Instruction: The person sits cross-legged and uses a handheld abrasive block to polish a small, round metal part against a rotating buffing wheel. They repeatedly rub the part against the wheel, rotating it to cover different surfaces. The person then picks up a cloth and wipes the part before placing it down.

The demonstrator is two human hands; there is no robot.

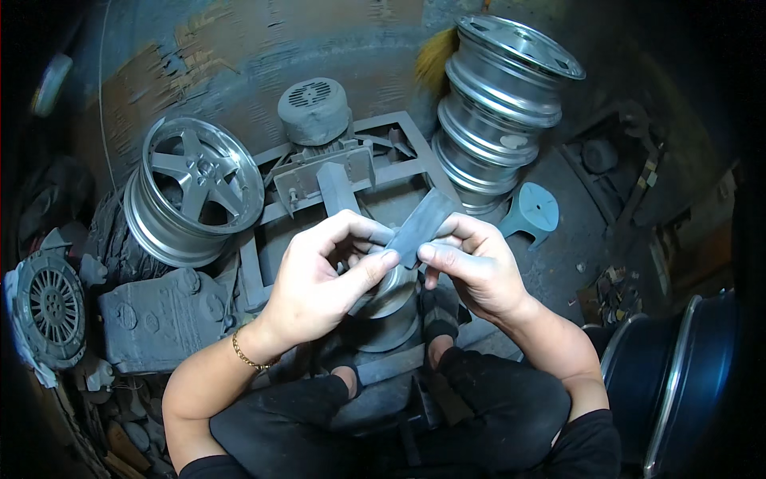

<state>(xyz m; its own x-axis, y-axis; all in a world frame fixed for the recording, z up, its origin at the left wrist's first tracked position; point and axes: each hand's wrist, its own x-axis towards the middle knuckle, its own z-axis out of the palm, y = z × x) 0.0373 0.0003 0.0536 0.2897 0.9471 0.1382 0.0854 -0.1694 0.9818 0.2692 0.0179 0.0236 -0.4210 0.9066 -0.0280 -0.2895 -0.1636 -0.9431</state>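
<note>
A grey, flat strip (421, 226), perhaps abrasive paper or cloth, is held up in front of me on a slant. My left hand (326, 275) pinches its lower left edge between thumb and fingers. On the other side, my right hand (479, 260) grips the strip's right edge, thumb on top. Directly below the hands is a round metal part (392, 296) on the machine, partly hidden by my fingers. A belt (337, 187) runs from that area back towards an electric motor (313, 111) on a steel frame (446, 173).
A five-spoke alloy wheel (203, 173) leans at the left, above a dusty metal tank (164, 320). Stacked wheels (499, 108) stand at the back right beside a light-blue plastic stool (534, 209). A dark wheel rim (658, 377) lies at the lower right. A fan (52, 308) faces up at far left.
</note>
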